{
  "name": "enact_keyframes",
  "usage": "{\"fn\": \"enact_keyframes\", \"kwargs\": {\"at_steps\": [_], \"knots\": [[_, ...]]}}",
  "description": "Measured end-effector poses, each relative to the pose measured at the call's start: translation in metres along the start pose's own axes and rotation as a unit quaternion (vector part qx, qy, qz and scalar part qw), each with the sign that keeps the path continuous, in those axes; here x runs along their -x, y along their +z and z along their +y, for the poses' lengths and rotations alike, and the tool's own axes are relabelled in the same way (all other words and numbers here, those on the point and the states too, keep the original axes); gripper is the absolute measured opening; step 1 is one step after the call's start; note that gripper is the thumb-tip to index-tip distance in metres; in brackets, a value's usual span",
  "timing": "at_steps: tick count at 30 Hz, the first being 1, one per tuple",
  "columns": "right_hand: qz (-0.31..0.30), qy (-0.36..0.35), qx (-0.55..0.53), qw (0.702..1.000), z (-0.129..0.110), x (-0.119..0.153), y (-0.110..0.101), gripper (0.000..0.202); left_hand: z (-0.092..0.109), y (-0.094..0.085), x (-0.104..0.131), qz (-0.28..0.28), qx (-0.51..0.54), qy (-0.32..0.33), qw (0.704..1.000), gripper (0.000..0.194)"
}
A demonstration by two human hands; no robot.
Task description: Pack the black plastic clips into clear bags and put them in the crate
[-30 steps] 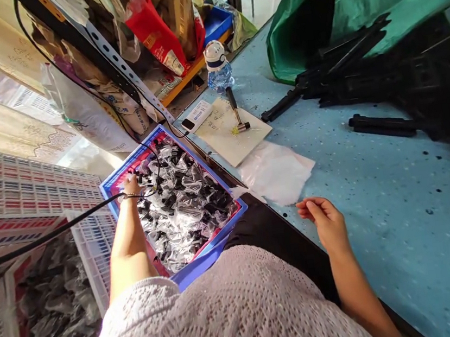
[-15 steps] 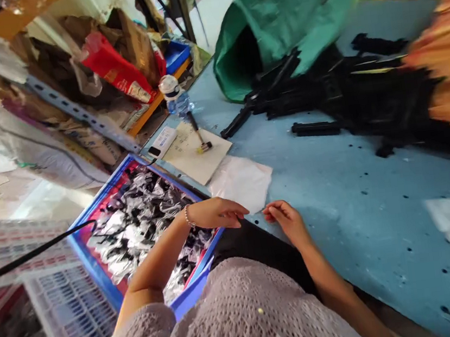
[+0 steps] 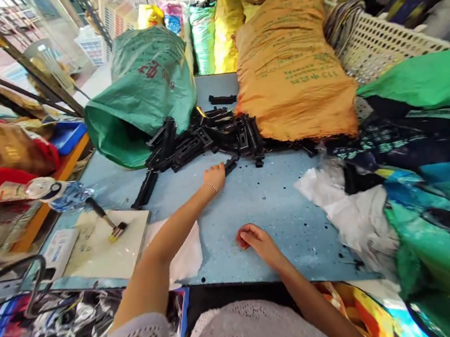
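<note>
My left hand (image 3: 214,177), with a bead bracelet at the wrist, is stretched forward over the blue table (image 3: 277,195). Its fingers are closed around the near end of a long black plastic part (image 3: 230,165), at the front edge of a pile of similar black parts (image 3: 189,146). Closer to me, my right hand (image 3: 257,242) hovers above the table with curled fingers and the thumb against them. Whether anything small is between those fingers cannot be seen. A white sheet (image 3: 188,249) lies partly under my left forearm.
Behind the pile stand a green sack (image 3: 149,85), its mouth open, and an orange sack (image 3: 290,67). A brush (image 3: 111,226) rests on a board (image 3: 96,255) at left, near a water bottle (image 3: 62,194). Crumpled white plastic (image 3: 353,213) lies right; a tray of bagged parts (image 3: 65,335) is lower left.
The view has swung from the tray on the left to the table and sacks. My left hand has moved from over the tray's edge forward to the black parts. My right hand remains near the table's front.
</note>
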State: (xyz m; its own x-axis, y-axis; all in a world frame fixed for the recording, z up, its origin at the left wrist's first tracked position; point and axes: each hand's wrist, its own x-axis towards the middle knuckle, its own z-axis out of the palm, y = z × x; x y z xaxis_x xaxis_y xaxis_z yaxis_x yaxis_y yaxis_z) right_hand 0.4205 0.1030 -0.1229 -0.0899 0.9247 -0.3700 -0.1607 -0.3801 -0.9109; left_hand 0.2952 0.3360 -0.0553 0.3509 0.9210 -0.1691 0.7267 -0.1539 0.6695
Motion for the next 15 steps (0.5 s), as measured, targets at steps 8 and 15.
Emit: {"fn": "enact_keyframes", "kwargs": {"at_steps": [8,15], "knots": [[0.134,-0.229,0.227,0.937,-0.075,-0.040,-0.040,0.050,0.006,0.036,0.148,-0.198,0.583,-0.054,0.786,0.059],[0.041,-0.123,0.200,0.971,-0.088,-0.063,-0.010,0.063,0.010,0.051,0.168,-0.062,0.553,-0.107,0.824,0.040]]}}
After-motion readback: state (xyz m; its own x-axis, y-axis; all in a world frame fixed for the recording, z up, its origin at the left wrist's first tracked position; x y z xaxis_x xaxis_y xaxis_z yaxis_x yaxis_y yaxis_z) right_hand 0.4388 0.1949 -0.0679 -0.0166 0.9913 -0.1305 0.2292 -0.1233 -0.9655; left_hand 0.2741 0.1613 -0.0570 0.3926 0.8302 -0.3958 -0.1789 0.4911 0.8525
